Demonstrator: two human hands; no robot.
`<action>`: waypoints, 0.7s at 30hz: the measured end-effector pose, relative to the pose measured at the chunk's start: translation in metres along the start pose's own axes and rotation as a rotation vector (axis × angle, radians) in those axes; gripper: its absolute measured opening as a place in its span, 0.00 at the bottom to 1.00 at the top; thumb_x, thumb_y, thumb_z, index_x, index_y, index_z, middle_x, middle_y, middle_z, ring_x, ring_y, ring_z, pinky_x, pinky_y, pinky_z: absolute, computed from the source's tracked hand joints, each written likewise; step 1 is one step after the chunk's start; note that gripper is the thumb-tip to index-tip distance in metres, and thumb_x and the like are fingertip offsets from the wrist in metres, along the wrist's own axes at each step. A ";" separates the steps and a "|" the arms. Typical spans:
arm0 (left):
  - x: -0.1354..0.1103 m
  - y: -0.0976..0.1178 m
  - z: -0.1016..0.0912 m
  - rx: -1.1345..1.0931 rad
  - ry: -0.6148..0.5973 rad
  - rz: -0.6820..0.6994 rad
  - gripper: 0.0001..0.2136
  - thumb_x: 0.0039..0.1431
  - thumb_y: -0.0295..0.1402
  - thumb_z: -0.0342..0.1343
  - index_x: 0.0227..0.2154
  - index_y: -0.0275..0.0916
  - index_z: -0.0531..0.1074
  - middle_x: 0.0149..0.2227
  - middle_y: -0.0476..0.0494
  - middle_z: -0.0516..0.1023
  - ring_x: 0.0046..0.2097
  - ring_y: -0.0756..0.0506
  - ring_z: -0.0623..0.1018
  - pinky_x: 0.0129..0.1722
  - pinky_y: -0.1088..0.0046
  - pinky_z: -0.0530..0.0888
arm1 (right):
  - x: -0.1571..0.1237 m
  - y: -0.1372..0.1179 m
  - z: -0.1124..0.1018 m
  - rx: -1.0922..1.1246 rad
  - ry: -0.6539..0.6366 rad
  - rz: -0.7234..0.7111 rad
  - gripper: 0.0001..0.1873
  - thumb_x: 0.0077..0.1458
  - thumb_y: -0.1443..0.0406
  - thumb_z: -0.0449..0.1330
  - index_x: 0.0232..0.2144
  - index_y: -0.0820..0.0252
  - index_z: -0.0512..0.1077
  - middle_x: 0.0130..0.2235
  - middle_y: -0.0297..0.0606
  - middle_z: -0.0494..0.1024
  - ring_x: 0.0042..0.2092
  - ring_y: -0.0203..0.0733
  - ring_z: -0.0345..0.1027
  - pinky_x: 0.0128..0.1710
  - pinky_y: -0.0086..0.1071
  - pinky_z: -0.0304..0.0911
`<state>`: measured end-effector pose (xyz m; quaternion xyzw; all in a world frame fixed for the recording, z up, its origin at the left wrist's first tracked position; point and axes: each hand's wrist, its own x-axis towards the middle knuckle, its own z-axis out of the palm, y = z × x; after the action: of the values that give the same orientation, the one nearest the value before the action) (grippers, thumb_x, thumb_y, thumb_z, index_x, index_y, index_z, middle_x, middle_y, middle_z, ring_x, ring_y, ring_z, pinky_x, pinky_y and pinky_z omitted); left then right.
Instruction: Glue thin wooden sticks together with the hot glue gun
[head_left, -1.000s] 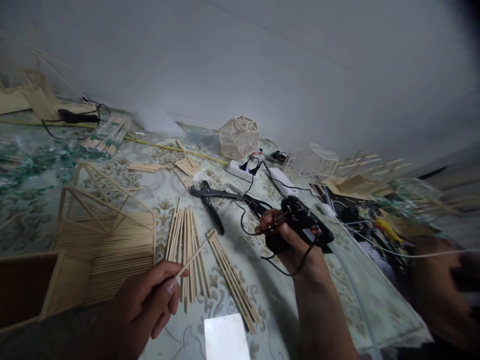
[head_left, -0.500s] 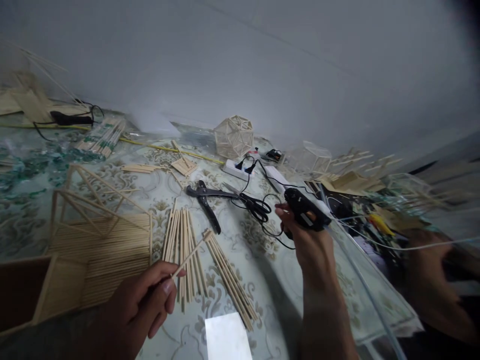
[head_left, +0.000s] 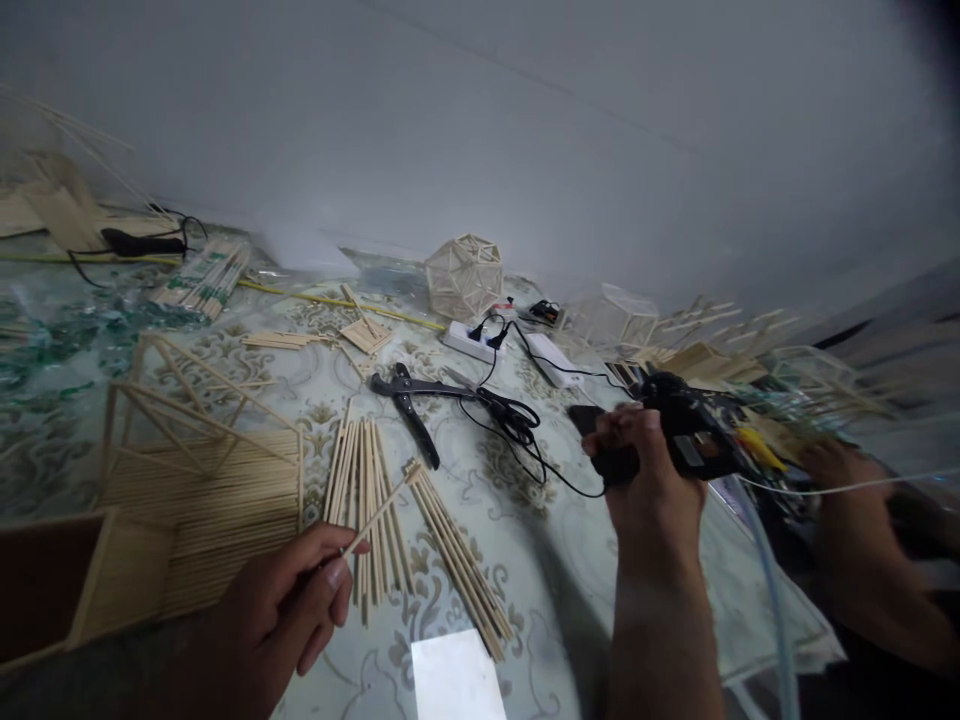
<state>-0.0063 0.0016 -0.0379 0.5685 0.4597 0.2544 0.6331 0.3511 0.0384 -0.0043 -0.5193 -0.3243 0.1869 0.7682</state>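
Observation:
Between thumb and fingers, my left hand (head_left: 292, 605) pinches a thin wooden stick (head_left: 384, 508), slanting up and right over loose sticks. One row of sticks (head_left: 459, 562) lies just right of it; another group (head_left: 349, 470) is behind. My right hand (head_left: 651, 465) wraps round the handle of a black glue gun (head_left: 694, 435), raised above the table with its body pointing right. Its nozzle end is hard to make out. Left of my left hand stands a wooden stick model (head_left: 232, 490) with a slatted floor and triangular frame.
A black cutter (head_left: 409, 400) and black-handled scissors (head_left: 510, 410) lie mid-table, by a power strip (head_left: 474, 341). A white card (head_left: 456, 675) sits in front. Behind is a polyhedron model (head_left: 465, 275). A co-worker's hand (head_left: 847, 480) is at right, beyond a white cord (head_left: 825, 491).
My right hand has turned and moved right with the glue gun, whose handle and body now face differently. The cord has shifted with it. My left hand and its stick stay put.

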 end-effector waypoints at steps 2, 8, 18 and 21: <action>-0.001 0.001 0.000 -0.014 -0.013 0.003 0.16 0.73 0.47 0.52 0.47 0.42 0.77 0.29 0.51 0.75 0.23 0.51 0.69 0.26 0.74 0.70 | -0.010 -0.001 0.000 0.011 -0.190 0.052 0.24 0.46 0.48 0.78 0.24 0.58 0.74 0.29 0.32 0.69 0.29 0.35 0.63 0.23 0.28 0.64; 0.000 0.002 0.003 -0.023 -0.003 0.003 0.15 0.73 0.47 0.51 0.45 0.42 0.76 0.29 0.51 0.74 0.23 0.52 0.69 0.26 0.75 0.68 | -0.055 0.000 0.010 -0.158 -0.635 0.091 0.18 0.53 0.50 0.74 0.33 0.55 0.76 0.31 0.36 0.76 0.33 0.45 0.70 0.32 0.38 0.67; -0.006 0.010 0.019 -0.097 0.107 -0.026 0.12 0.72 0.41 0.51 0.39 0.42 0.76 0.25 0.54 0.73 0.19 0.54 0.62 0.23 0.76 0.63 | -0.080 -0.010 0.042 -0.224 -1.005 -0.163 0.14 0.60 0.65 0.67 0.27 0.55 0.66 0.30 0.32 0.71 0.33 0.41 0.66 0.33 0.35 0.59; -0.006 0.014 0.015 -0.086 0.060 -0.039 0.12 0.70 0.43 0.54 0.39 0.42 0.77 0.25 0.53 0.73 0.20 0.53 0.65 0.23 0.76 0.65 | -0.081 -0.008 0.041 -0.224 -1.023 -0.167 0.14 0.60 0.66 0.67 0.27 0.54 0.65 0.28 0.31 0.71 0.32 0.41 0.65 0.33 0.35 0.58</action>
<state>0.0065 -0.0078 -0.0239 0.5237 0.4782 0.2786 0.6476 0.2646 0.0124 -0.0114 -0.4129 -0.7161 0.3187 0.4638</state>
